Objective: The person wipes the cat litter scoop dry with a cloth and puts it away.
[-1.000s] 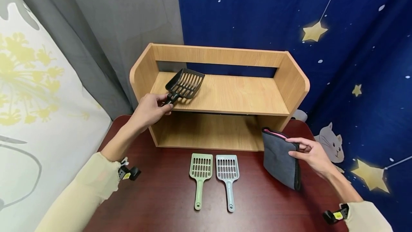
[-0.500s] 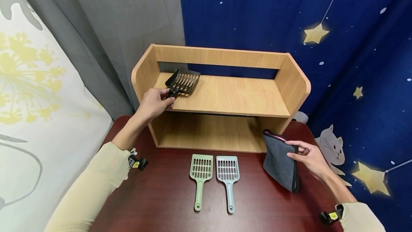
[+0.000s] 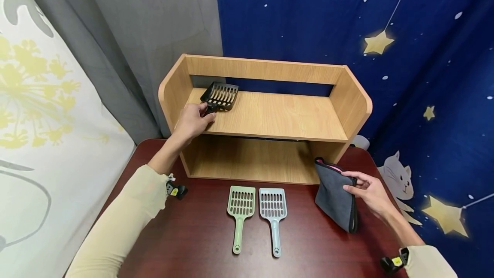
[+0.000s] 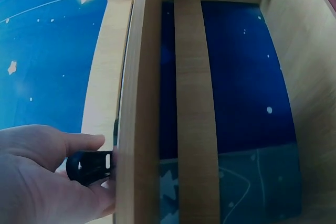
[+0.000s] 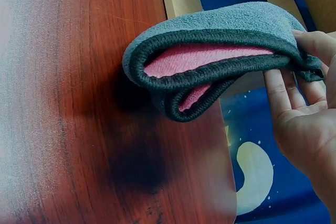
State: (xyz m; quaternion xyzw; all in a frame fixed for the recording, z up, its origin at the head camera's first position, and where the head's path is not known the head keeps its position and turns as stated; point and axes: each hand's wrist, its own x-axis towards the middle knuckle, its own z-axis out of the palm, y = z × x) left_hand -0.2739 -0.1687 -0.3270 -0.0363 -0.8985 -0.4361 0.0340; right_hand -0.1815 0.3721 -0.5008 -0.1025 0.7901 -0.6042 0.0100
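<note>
With its handle gripped in my left hand (image 3: 194, 120), a black slotted litter scoop (image 3: 221, 95) sits at the left end of the wooden shelf's upper board (image 3: 278, 115). The left wrist view shows the dark handle end (image 4: 86, 167) between thumb and fingers. My right hand (image 3: 368, 190) pinches a folded grey cloth (image 3: 335, 196) by its edge, at the right of the table. Pink lining (image 5: 210, 59) and black stitched edging show in the right wrist view. A green scoop (image 3: 241, 203) and a pale blue scoop (image 3: 273, 203) lie side by side before the shelf.
The two-tier wooden shelf (image 3: 262, 68) stands at the back of the dark red table (image 3: 193, 235). Its lower compartment (image 3: 251, 160) opens to the front. Grey and blue star-patterned curtains (image 3: 293, 16) hang behind, and a white patterned cloth (image 3: 58, 110) hangs at left.
My left hand has moved a little right and up over the shelf, and the black scoop's head has tilted down flatter to the board. The right hand and cloth have shifted only slightly.
</note>
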